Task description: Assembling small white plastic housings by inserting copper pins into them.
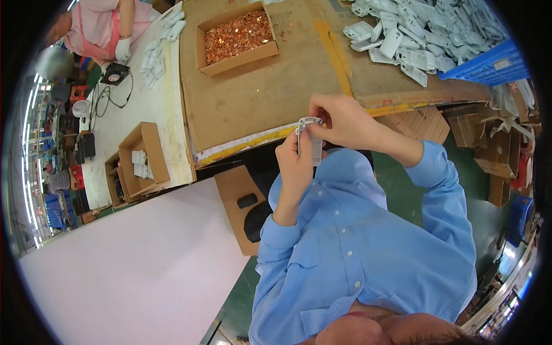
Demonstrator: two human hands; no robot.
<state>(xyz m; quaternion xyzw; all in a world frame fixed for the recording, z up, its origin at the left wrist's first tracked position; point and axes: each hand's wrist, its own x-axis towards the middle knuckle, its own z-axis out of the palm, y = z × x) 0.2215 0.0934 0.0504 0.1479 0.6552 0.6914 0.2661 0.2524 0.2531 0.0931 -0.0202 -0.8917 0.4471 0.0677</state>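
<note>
While the bench (253,103) spreads its cardboard surface broadly toward a yellow-taped near edge, a cardboard box (242,60) of copper-coloured bits (238,37) stands close to the left edge. By the near edge, the left hand (295,162) grasps a white casing (317,152); the right hand (345,121) meets its top, whether pinching I cannot tell. Heaped white casings (411,40) and a blue crate (489,64) fill the right end.

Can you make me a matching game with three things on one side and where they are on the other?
Things
1. Coppery bits
2. Blue crate
3. Small white piece

Places
A. At the right, by the heap of pale casings
B. In the left grip, with the right grip at its top
C. Inside an open cardboard box

Pairs: 1-C, 2-A, 3-B
</note>
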